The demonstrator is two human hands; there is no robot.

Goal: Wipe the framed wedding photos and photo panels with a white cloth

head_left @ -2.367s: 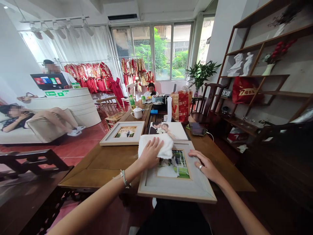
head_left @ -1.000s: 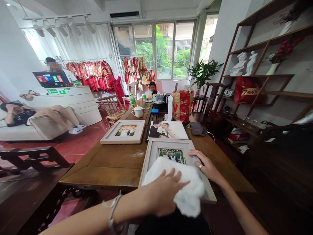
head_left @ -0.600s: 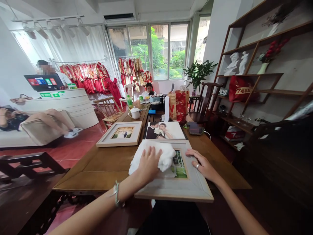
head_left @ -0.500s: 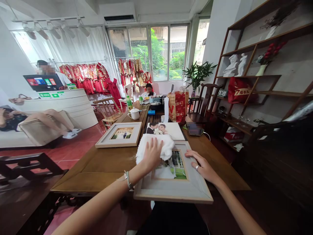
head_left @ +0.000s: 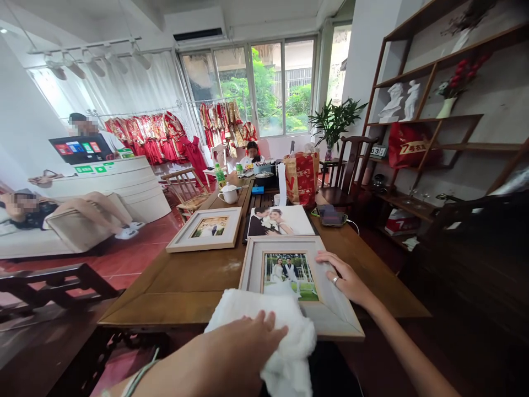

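A pale wood picture frame [head_left: 334, 311] with a couple's outdoor photo [head_left: 291, 270] lies on the near table edge, its lower side overhanging. My left hand [head_left: 252, 342] holds a white cloth [head_left: 285, 325], bunched over the frame's lower left part and hanging past its near edge. Its fingertips show on the cloth; the thumb is hidden. My right hand [head_left: 347, 281], with a ring on one finger, grips the frame's right side, fingers laid over the border.
A second framed photo [head_left: 209, 227] lies to the left, and an unframed couple print [head_left: 281, 221] behind. Further back stand a white lidded cup [head_left: 228, 193], a red paper bag [head_left: 301, 179] and a phone [head_left: 333, 218]. People sit by the window, at the counter [head_left: 149, 182] and on a sofa.
My left hand has drawn the cloth from the frame's upper left down toward me, uncovering the photo. My right hand stays at the frame's right side.
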